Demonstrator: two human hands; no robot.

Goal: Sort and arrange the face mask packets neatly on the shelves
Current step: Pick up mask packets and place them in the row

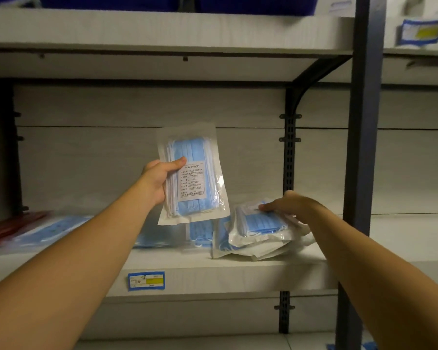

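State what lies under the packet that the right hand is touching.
Under the top packet, which the right hand touches, lie more overlapping packets on the shelf. Their number is hidden.
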